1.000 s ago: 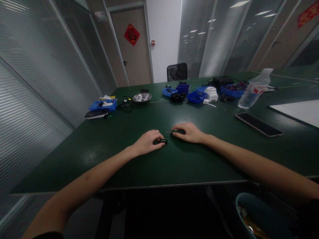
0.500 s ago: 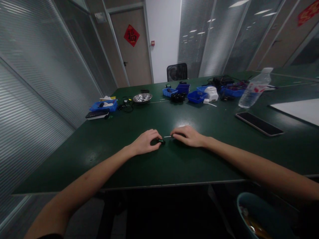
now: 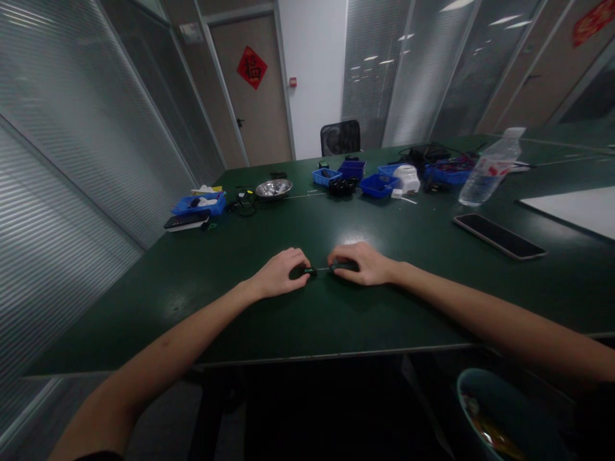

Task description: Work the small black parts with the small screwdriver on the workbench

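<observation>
Just above the green table [image 3: 288,333], my left hand [image 3: 283,273] pinches a small black object [image 3: 310,271] between thumb and fingers. Facing it from the right, my right hand [image 3: 359,264] is closed around the dark handle of a screwdriver-like tool [image 3: 338,266]. Its thin metal shaft points left and its tip meets the end of the black object. Whether the tip is inside the object or only against it is too small to tell.
Farther back stand a metal bowl [image 3: 273,189], a blue tray [image 3: 199,204], a blue bin [image 3: 379,186] and a white device [image 3: 407,178]. On the right are a tilted-looking plastic bottle [image 3: 491,168], a phone [image 3: 498,236] and a white sheet [image 3: 576,210]. A bucket [image 3: 464,384] is below the table edge.
The tool's shaft has swung down into line with the black object, and the gap between its tip and the object has closed. My left hand has hardly moved.
</observation>
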### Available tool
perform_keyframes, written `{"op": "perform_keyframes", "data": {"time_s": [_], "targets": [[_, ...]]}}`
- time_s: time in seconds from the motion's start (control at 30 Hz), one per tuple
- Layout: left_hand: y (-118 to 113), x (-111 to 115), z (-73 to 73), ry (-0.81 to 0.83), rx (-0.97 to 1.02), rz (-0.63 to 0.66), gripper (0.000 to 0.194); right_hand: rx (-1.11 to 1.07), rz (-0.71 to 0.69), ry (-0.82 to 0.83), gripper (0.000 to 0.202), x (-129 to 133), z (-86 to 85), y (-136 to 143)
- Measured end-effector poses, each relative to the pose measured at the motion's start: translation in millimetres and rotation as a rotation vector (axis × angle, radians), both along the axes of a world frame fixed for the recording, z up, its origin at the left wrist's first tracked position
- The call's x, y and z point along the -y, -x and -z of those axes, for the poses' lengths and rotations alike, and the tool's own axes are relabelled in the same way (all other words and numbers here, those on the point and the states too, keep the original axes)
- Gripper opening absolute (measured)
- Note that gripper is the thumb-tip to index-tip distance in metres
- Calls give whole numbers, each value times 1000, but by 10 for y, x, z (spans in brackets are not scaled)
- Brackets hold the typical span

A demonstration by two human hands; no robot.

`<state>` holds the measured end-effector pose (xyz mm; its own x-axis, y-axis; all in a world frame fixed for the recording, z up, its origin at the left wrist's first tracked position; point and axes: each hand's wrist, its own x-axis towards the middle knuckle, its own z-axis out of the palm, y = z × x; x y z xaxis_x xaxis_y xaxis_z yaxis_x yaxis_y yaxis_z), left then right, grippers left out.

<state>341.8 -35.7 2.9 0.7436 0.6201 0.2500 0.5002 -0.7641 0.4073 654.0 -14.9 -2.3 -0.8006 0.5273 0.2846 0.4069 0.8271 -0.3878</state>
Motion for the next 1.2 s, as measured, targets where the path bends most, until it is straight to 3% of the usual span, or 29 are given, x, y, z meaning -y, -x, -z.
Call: {"op": "perform_keyframes", "data": {"time_s": [0.63,1.2], "targets": [[48,-46,49,19,13,58,19,20,-18,-52,29,67,-12,34],[68,-96,81,190,80,49,32,42,-6,-81,32,98,-9,72]]}}
